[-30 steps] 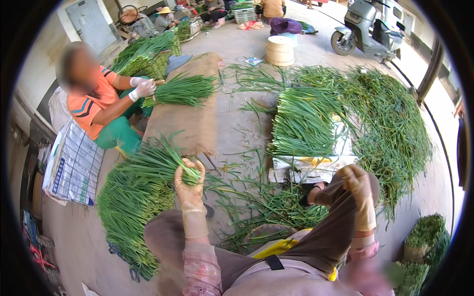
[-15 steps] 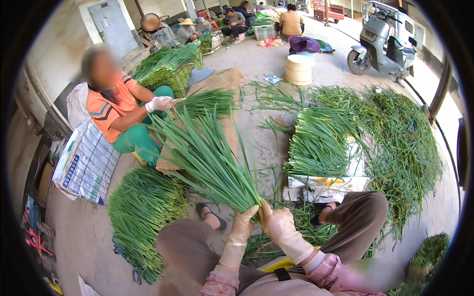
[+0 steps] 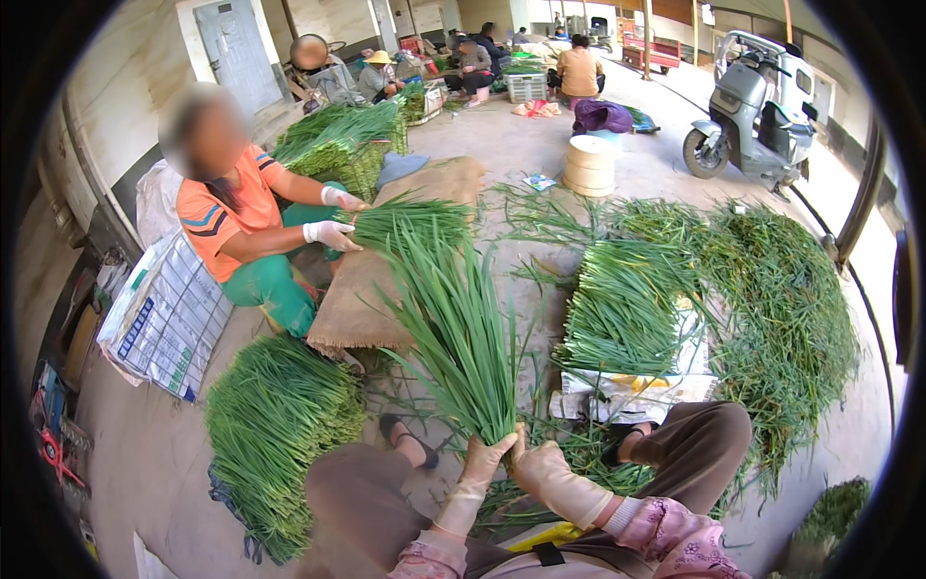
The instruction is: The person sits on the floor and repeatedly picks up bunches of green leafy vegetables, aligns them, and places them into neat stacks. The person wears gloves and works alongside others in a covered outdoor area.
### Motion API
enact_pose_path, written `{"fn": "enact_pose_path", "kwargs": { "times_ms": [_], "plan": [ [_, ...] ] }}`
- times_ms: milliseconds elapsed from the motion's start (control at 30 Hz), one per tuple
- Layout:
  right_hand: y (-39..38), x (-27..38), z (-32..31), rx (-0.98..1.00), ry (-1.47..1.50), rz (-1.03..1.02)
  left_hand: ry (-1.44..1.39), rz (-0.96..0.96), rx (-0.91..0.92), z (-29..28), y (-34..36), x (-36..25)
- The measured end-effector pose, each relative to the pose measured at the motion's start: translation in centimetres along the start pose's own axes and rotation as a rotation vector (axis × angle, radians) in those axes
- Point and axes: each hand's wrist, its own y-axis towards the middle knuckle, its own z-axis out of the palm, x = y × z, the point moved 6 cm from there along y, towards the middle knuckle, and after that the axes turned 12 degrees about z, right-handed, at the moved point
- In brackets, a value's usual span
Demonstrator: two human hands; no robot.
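Note:
A loose bunch of garlic chives [image 3: 465, 338], long and flat-leaved, fans up and away in front of me. Both my hands wear pale, translucent gloves and close round its lower end. My left hand [image 3: 480, 468] grips from the left side, and my right hand [image 3: 552, 477] presses in from the right, thumbs near each other. The stem ends are hidden behind my fingers. On the left, a big stack of chives [image 3: 280, 425] lies by my knee. Another pile of chives [image 3: 627, 304] rests on a white sack [image 3: 637, 391] ahead of my right foot.
A person in orange [image 3: 227, 217] sits at left, gloved hands on chives across a burlap-covered bench [image 3: 362, 304]. Loose leaves [image 3: 786, 328] heap at right. Farther off stand a cream tub [image 3: 588, 166], a grey scooter [image 3: 757, 111], bundled chives [image 3: 342, 140] and several seated people.
The bunch in my hands has swung more upright, its tips moving right. My hands stay closed round its base. The person in orange now shows both hands at their chives. My view has tilted up slightly.

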Motion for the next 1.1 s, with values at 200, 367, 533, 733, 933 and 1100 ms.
{"fn": "enact_pose_path", "kwargs": {
  "times_ms": [200, 367, 533, 733, 933, 1100],
  "plan": [
    [-2.0, -4.9, -3.7, -0.131, 0.414, -0.018, -0.044, -0.050, 0.098, -0.5, -0.7, 1.4],
    [-4.6, -11.1, -9.5, -0.715, 1.037, -0.038, -0.136, -0.060, 0.235, -0.6, -0.9, 2.3],
    [-6.2, -13.6, -12.4, -0.754, 1.264, 0.021, -0.033, -0.085, 0.104, -0.9, -1.1, 2.5],
    [-3.9, -10.2, -10.2, -0.508, 1.309, -0.065, -0.062, -0.118, 0.085, -0.5, -1.3, 2.6],
    [1.8, -7.1, -0.4, -0.055, 0.956, 0.066, -0.030, -0.096, -0.034, 1.2, -1.6, 0.9],
    [3.8, -5.1, 2.2, 0.048, 1.486, -0.158, -0.005, -0.139, 0.172, 2.6, -2.5, 1.4]
  ]
}}
